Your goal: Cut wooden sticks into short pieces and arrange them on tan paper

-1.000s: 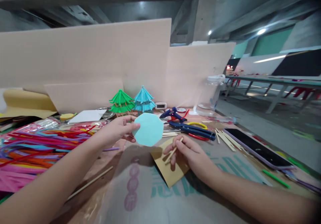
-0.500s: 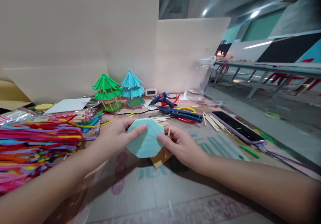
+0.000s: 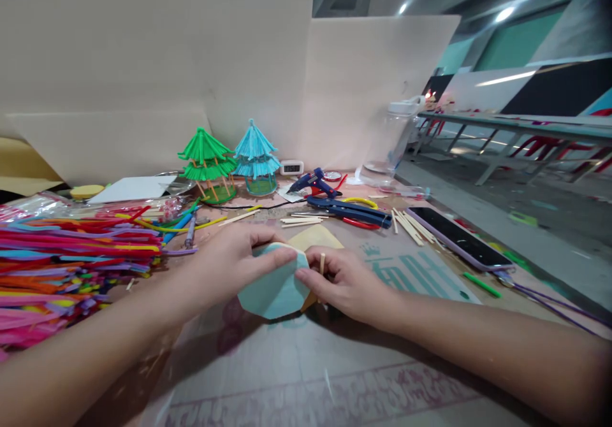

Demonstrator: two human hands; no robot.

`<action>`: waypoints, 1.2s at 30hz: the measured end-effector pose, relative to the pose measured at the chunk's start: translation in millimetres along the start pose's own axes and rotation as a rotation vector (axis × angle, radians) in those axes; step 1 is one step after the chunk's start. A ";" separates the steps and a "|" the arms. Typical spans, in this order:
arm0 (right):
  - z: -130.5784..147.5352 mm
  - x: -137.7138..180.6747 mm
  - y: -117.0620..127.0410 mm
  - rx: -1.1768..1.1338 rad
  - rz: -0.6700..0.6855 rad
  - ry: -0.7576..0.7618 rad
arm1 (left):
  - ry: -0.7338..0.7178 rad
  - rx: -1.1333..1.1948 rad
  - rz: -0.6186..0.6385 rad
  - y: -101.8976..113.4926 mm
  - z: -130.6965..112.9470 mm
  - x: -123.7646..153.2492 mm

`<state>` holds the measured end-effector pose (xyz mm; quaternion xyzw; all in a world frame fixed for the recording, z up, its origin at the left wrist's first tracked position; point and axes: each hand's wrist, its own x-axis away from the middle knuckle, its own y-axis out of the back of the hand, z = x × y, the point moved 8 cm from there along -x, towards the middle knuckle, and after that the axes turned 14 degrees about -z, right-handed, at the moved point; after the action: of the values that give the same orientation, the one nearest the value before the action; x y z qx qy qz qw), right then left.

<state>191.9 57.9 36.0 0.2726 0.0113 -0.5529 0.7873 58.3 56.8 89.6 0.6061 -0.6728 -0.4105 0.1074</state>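
Note:
A pale blue octagonal piece [image 3: 275, 294] is tilted above the table, gripped by my left hand [image 3: 234, 262] with the thumb across its face and the fingers behind. At its right edge is my right hand [image 3: 347, 282], fingers curled and closed. A short wooden stick [image 3: 322, 263] pokes up between the right thumb and fingers, and the thumb tip meets the octagon's edge. Behind both hands lies a pale yellow sheet [image 3: 322, 236], partly covered by them. The octagon's back side and my left fingertips are hidden.
Pipe cleaners [image 3: 71, 267] are heaped at left. Green [image 3: 205, 166] and blue [image 3: 255, 159] pavilion models stand at the back, near a glue gun [image 3: 315, 181] and pliers [image 3: 349, 211]. Wooden sticks [image 3: 411, 226], a phone [image 3: 459, 237] and a clear bottle [image 3: 389, 140] are at right.
The octagon has tipped and sunk slightly, and my left thumb has slid toward its upper right edge. More of the yellow sheet shows behind. The view has shifted a little.

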 end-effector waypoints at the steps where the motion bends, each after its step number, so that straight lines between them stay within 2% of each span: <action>1: -0.9 0.8 -1.4 -0.014 0.017 -0.021 | -0.014 -0.001 0.006 -0.3 -1.7 0.3; 4: -3.6 2.1 -3.9 -0.067 0.053 -0.100 | -0.009 0.005 -0.072 7.6 3.2 -4.0; 7: -2.6 0.8 -1.3 -0.059 0.033 -0.108 | 0.112 0.154 -0.229 24.5 20.9 -11.1; 9: -1.8 0.3 -0.1 -0.059 0.021 -0.094 | 0.174 0.209 -0.245 29.7 30.5 -14.2; 11: -3.7 0.9 -1.5 -0.083 0.031 -0.106 | 0.170 0.166 -0.213 31.1 32.4 -15.3; 14: -7.6 2.0 -4.2 -0.088 0.055 -0.121 | 0.119 0.079 -0.110 25.2 26.0 -12.0; 17: -5.9 0.4 -0.6 -0.063 0.018 -0.095 | 0.065 0.032 0.022 15.1 16.6 -6.9; 21: 0.0 -2.5 8.0 -0.101 -0.063 -0.073 | 0.022 0.000 0.083 14.1 11.1 -6.3; 28: 3.6 -2.7 12.4 -0.094 -0.111 -0.032 | -0.031 -0.070 -0.094 28.7 10.1 -6.9; 32: 2.4 -2.5 11.2 -0.086 -0.106 -0.048 | -0.170 -0.113 -0.152 29.7 2.5 -4.0; 36: 2.5 -3.5 11.8 -0.038 -0.114 -0.021 | -0.384 -0.206 -0.214 31.8 -10.9 1.1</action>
<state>200.2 62.7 44.2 0.2510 0.0291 -0.5994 0.7596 41.9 48.9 117.9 0.5705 -0.5676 -0.5936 -0.0055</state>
